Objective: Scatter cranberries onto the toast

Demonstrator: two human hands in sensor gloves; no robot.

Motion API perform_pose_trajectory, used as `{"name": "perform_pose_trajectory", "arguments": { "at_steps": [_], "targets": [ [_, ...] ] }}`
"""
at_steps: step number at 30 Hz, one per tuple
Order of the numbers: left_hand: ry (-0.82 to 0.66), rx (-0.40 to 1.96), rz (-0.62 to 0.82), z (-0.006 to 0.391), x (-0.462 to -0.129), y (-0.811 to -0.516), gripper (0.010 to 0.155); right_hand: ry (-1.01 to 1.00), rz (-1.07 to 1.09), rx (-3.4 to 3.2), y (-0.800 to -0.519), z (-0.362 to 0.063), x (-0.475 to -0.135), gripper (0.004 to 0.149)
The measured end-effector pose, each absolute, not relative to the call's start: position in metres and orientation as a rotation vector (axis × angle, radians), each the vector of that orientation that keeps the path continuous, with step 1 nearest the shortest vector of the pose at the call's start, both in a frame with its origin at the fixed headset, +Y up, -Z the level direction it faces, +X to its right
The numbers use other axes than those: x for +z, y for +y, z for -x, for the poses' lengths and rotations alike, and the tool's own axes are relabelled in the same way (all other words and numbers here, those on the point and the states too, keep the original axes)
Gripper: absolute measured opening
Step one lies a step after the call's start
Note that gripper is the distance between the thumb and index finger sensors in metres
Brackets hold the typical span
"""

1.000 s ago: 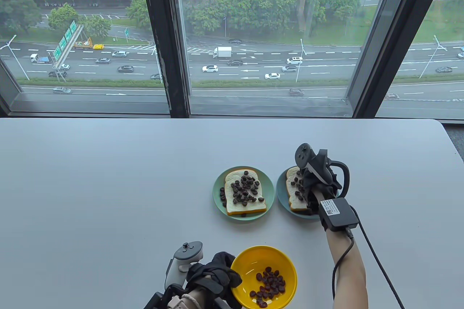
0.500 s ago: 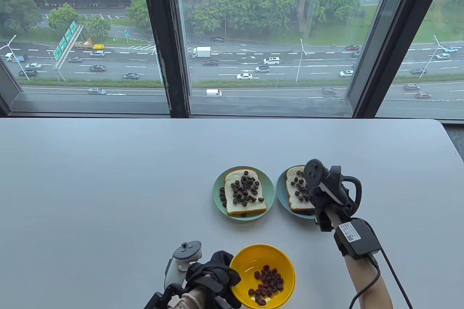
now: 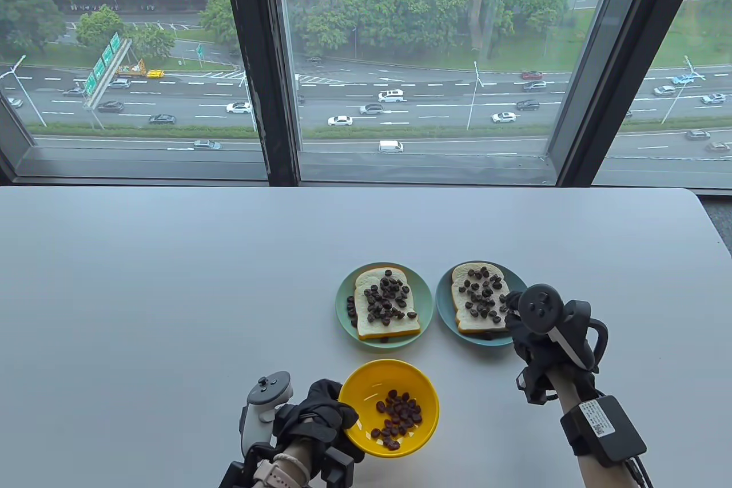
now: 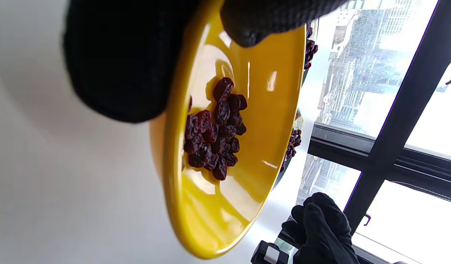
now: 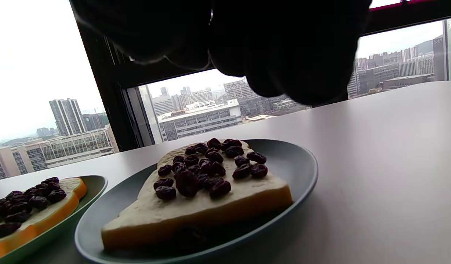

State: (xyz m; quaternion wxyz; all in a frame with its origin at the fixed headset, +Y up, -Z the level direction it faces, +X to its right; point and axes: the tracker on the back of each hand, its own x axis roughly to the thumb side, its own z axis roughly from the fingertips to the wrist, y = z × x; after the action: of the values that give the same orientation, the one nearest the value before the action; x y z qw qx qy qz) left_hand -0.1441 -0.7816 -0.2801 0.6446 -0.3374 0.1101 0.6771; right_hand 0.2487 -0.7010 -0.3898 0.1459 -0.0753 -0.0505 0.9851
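**Beyond the table's far edge**

A pale grey table (image 3: 171,282) runs up to a dark-framed window (image 3: 257,82). Through the glass lie a multi-lane road (image 3: 400,110) carrying cars, a white van (image 3: 390,146), green overhead signs (image 3: 106,62) and dense trees (image 3: 400,2)

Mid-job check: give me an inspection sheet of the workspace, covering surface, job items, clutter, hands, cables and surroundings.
Surface: white table, no spills seen.
Job's things: yellow bowl holds a small heap of cranberries; left toast on the green plate and right toast on the blue plate, both topped with cranberries.
Clutter: a few cranberries lie off the left toast on its plate.
Grippers: left hand grips the bowl's rim; right hand hovers at the right plate's near edge, grip unclear.
Cables: black cable runs from the right wrist box.
Surroundings: window over a busy road.
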Motion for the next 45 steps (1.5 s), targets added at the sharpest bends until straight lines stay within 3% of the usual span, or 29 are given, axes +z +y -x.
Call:
{"name": "perform_pose_trajectory", "arguments": {
  "at_steps": [4, 13, 19, 32, 39, 45],
  "targets": [
    [0.326, 1.566, 0.666, 0.164, -0.287, -0.777, 0.060, -0.084, 0.221, 2.886, -0.712, -0.249, -0.394, 0.044],
    [0.561, 1.549, 0.458, 0.216, -0.287, -0.774, 0.059, -0.141, 0.184, 2.865, -0.701, -0.249, -0.389, 0.044],
    [0.678, 1.571, 0.458, 0.234, -0.284, -0.780, 0.059, -0.131, 0.141, 2.881, -0.700, -0.242, -0.387, 0.044],
    [0.981, 1.384, 0.385, 0.278, -0.272, -0.781, 0.055, -0.104, 0.039, 2.928, -0.700, -0.219, -0.383, 0.044],
    [1.032, 1.313, 0.372, 0.283, -0.271, -0.775, 0.056, -0.091, -0.052, 2.993, -0.697, -0.206, -0.377, 0.044],
    [0.971, 1.193, 0.176, 0.293, -0.264, -0.741, 0.062, -0.073, -0.117, 3.018, -0.693, -0.199, -0.365, 0.044]
  ]
}}
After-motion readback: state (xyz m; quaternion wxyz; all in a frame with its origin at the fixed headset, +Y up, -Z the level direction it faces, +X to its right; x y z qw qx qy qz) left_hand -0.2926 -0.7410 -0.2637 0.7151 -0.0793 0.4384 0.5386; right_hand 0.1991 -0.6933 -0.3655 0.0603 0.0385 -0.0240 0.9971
